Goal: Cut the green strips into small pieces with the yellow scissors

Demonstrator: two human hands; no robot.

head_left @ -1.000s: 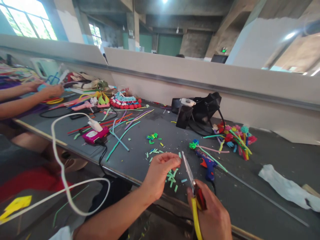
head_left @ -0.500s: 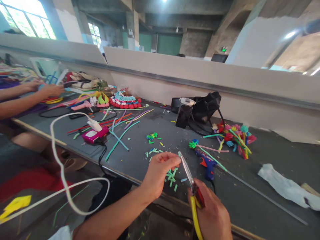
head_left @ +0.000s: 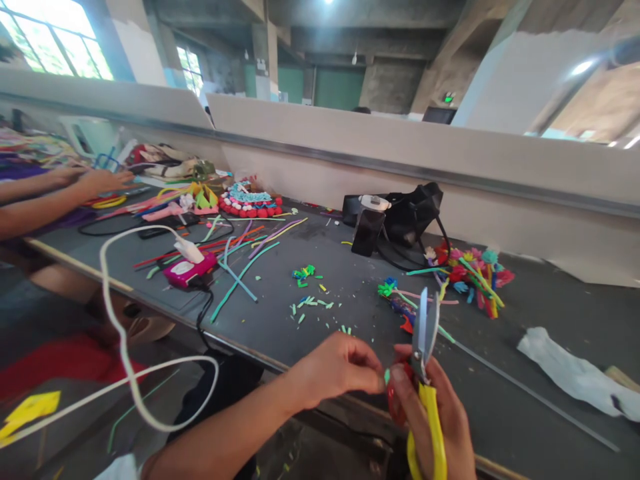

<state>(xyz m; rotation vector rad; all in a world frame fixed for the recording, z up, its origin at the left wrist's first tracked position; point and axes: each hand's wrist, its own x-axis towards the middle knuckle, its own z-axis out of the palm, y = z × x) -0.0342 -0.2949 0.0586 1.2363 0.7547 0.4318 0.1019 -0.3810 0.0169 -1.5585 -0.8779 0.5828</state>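
Note:
My left hand (head_left: 345,373) is closed in a pinch near the table's front edge, its fingertips at a short green pipe-cleaner piece (head_left: 387,376). Close beside it, my right hand (head_left: 445,417) grips scissors (head_left: 424,333) with yellow and red handles, blades pointing up and slightly apart. The right thumb comes near or touches the green piece; which of the two is hard to see. Behind my left hand lie scattered green clippings (head_left: 313,303). A small green, blue and yellow cluster (head_left: 303,273) lies farther back. The blue glue gun (head_left: 401,308) is partly hidden by the scissors.
Long pipe cleaners (head_left: 245,280) and a magenta power socket (head_left: 190,270) with a white cable lie left. A black bag (head_left: 413,213) and phone (head_left: 367,233) stand behind. Colourful pipe-cleaner flowers (head_left: 477,273) and a long grey rod (head_left: 535,387) lie right. Another person's hands (head_left: 100,181) work far left.
Both hands have come down and to the right, closer together. The scissors' blades have swung upright, away from the left fingertips, and the left hand now covers part of the green clippings.

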